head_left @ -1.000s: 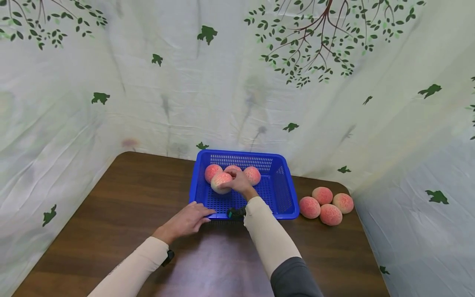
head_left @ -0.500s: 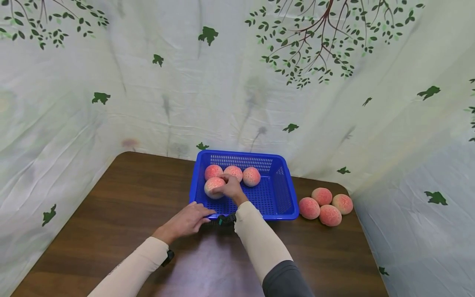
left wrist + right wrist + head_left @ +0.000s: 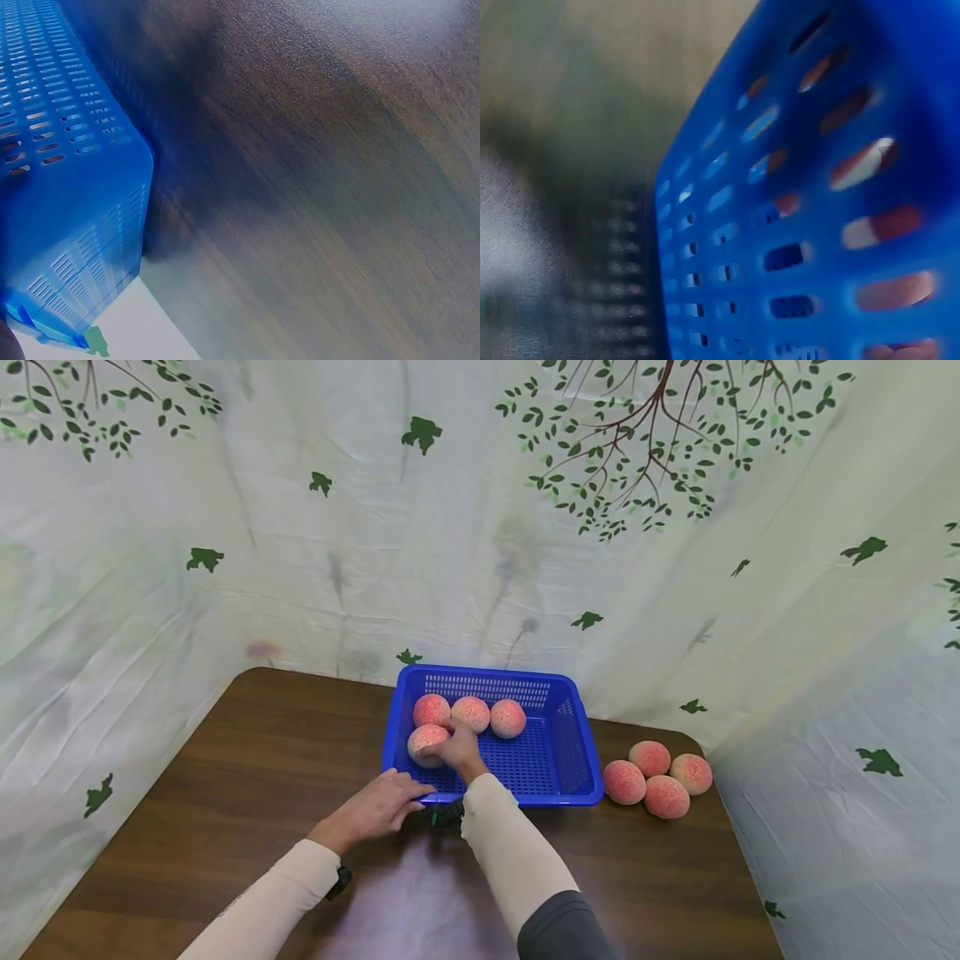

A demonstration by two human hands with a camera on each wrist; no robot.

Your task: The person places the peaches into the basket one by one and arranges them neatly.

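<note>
A blue plastic basket [image 3: 558, 797] with slotted walls stands near the table's far edge. My right hand [image 3: 459, 750] reaches inside and grips a pink-and-cream peach [image 3: 426, 743] at the front left of the basket. Behind it lie three more: a peach [image 3: 431, 710] at the left, a peach [image 3: 471, 713] in the middle and a peach [image 3: 507, 718] at the right. My left hand [image 3: 378, 802] holds the basket's front rim by the left corner. In the left wrist view the basket's outer wall [image 3: 67, 202] shows at the left. Through the slots of the wall [image 3: 742, 225], the right wrist view gives glimpses of pink.
Several loose peaches [image 3: 666, 797] sit together on the brown table [image 3: 247, 793], to the right of the basket. A pale cloth [image 3: 480, 527] printed with leaves and branches hangs behind the table and along its sides.
My right hand has moved left and slightly nearer inside the basket, carrying the peach from in front of the middle one to the front left. My left hand has stayed on the rim.
</note>
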